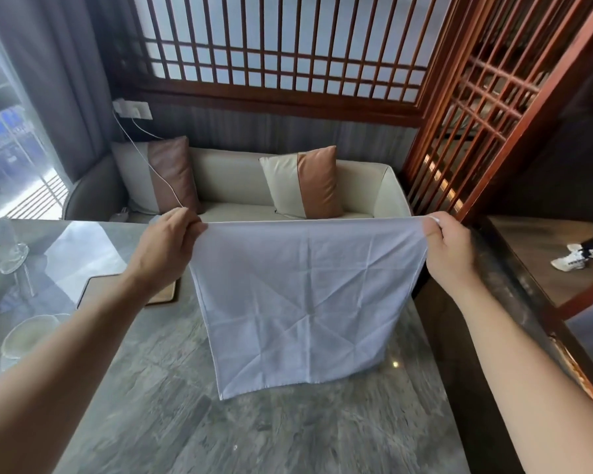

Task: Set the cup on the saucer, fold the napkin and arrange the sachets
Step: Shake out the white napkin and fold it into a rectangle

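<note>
White napkin (297, 295) held up across the middle of the frame, spread flat and hanging, its top edge stretched taut between both hands. Left hand (166, 244) at the upper left corner of the cloth, fingers (196, 229) pinched shut on that corner. Right hand (451, 248) at the upper right corner, fingers (432, 230) likewise closed on the fabric, a small bunch of it poking out above the grip. Creases crossing the napkin in a grid and in diagonals. Lower left corner hanging down to the grey marbled bench (254, 432), in the lower middle of the frame; whether touching the stone or just above it, not possible to tell.

At the left of the frame, on the bench: a clear glass dish (28, 333) at lower left, a clear glass piece (12, 251) higher up near the left edge, and a wooden-rimmed tray or mat (93, 289) partly hidden behind the left forearm. No cup, saucer or sachets to be made out with any certainty.

Beyond the bench, in the upper middle: a cream sofa (237, 186) with two cushions, each half cream and half brown (172, 172) (305, 183). White wall socket (132, 109) at upper left, a white cable (151, 165) trailing down from it over the left cushion. Dark wooden lattice screens (281, 46) across the top and right. A white trainer (569, 260) on the floor at the right edge. No legible writing, brand or label anywhere in view.
</note>
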Demonstrator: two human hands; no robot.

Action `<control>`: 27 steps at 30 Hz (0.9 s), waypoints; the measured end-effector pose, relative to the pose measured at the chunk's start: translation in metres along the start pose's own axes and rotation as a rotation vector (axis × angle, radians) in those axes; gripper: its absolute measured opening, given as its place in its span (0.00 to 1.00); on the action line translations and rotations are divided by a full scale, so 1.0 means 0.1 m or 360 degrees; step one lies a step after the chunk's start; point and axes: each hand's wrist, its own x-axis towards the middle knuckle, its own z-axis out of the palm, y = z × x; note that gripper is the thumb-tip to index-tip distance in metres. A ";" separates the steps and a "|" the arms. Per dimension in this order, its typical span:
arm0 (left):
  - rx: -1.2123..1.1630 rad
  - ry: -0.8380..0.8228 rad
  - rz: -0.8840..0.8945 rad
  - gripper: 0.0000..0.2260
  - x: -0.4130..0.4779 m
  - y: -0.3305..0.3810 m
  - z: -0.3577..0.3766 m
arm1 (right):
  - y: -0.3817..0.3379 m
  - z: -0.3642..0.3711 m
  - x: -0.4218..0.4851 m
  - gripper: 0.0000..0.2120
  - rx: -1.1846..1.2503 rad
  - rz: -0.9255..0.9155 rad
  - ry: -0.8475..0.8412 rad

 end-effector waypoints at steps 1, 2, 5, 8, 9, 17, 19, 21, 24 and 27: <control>0.0008 0.0023 -0.0003 0.10 0.07 0.01 -0.04 | -0.03 -0.01 0.09 0.12 0.0003 0.0001 -0.0023; 0.0020 0.0049 -0.0014 0.10 0.16 0.03 -0.08 | -0.08 -0.03 0.18 0.13 0.0017 0.0002 -0.0029; 0.0044 0.0159 -0.0054 0.08 0.45 0.08 -0.21 | -0.25 -0.09 0.47 0.13 0.0139 0.0032 0.0064; 0.0027 0.0306 -0.0048 0.07 0.67 0.17 -0.37 | -0.38 -0.17 0.69 0.14 0.0198 0.0067 0.0210; 0.0018 0.0341 -0.0043 0.07 0.70 0.19 -0.43 | -0.41 -0.20 0.71 0.15 0.0227 0.0063 0.0238; -0.0128 0.0278 0.0153 0.07 0.10 0.21 -0.58 | -0.22 -0.15 0.13 0.11 0.0454 0.0117 0.0130; -0.0249 0.0171 0.0047 0.08 -0.26 0.13 -0.50 | -0.05 -0.04 -0.17 0.11 0.0408 0.0162 0.0017; -0.0365 0.0076 -0.0192 0.08 -0.65 0.04 -0.40 | 0.13 0.09 -0.51 0.11 0.0382 0.0254 -0.0122; -0.0666 -0.0035 -0.0451 0.08 -1.22 -0.09 -0.24 | 0.36 0.30 -1.08 0.11 0.0397 0.0436 -0.0290; -0.0823 -0.0170 -0.0669 0.15 -1.75 -0.18 -0.14 | 0.59 0.45 -1.67 0.12 0.0367 0.0624 -0.0469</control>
